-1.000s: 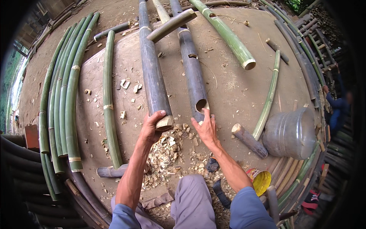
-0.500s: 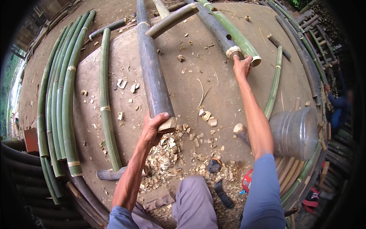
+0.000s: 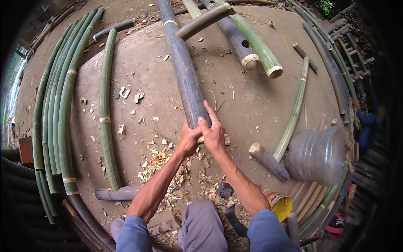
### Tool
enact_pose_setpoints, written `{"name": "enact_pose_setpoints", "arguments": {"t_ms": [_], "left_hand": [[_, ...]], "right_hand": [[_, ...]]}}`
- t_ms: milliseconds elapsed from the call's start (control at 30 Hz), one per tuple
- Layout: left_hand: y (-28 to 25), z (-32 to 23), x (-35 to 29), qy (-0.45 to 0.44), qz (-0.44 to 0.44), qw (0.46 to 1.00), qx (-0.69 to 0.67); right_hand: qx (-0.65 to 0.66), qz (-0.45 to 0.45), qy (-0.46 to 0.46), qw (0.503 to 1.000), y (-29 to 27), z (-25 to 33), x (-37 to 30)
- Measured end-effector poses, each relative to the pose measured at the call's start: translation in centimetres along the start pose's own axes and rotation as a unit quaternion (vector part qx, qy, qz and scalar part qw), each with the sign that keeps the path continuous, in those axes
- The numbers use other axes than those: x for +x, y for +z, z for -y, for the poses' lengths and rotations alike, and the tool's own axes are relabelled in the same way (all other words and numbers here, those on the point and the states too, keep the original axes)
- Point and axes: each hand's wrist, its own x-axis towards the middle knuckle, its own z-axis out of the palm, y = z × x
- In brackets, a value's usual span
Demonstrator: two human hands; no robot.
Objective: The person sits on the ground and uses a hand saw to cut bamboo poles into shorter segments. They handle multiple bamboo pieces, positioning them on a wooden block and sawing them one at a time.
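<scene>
Both my hands are closed round the near end of a dark grey bamboo pole (image 3: 181, 67), which slants away from me. My left hand (image 3: 190, 139) grips its left side, and my right hand (image 3: 213, 133) wraps the right side, with fingers along the pole. A pale wooden piece (image 3: 227, 140) pokes out beside my right hand; the rest of it is hidden. Farther up, a short dark bamboo crosspiece (image 3: 205, 21) touches the pole. To the right lie a dark bamboo pole with a hole (image 3: 238, 42) and a green bamboo pole (image 3: 262, 48), both untouched.
Green bamboo poles (image 3: 69, 96) lie at left, a single one (image 3: 105, 105) nearer. Wood chips (image 3: 168, 168) litter the ground before my knees. At right are a short bamboo piece (image 3: 268, 160), a clear plastic container (image 3: 315, 155) and a yellow tub (image 3: 280, 206). Another person's blue sleeve (image 3: 369, 124) shows far right.
My right hand has let go of the holed dark pole and joined my left on the other dark pole. That pole's near end has shifted right. The yellow tub has come into fuller view.
</scene>
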Motion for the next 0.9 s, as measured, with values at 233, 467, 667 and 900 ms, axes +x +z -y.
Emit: {"name": "enact_pose_setpoints", "arguments": {"t_ms": [233, 467, 667, 900], "left_hand": [[-2.0, -4.8, 2.1, -0.086, 0.006, 0.995, 0.042], [-3.9, -10.7, 11.0, 0.091, 0.128, 0.949, 0.272], [-0.7, -8.4, 12.7, -0.027, 0.072, 0.995, 0.068], [4.7, -5.7, 15.4, -0.059, 0.127, 0.989, 0.052]], "right_hand": [[0.003, -0.093, -0.034, 0.995, 3.4, 2.7, 2.8], [-0.026, 0.024, -0.18, 0.983, 4.0, 2.5, 7.8], [-0.039, 0.047, -0.134, 0.989, -0.1, 1.4, 10.3], [-0.118, -0.099, -0.136, 0.979, -5.4, -0.1, 10.3]]}}
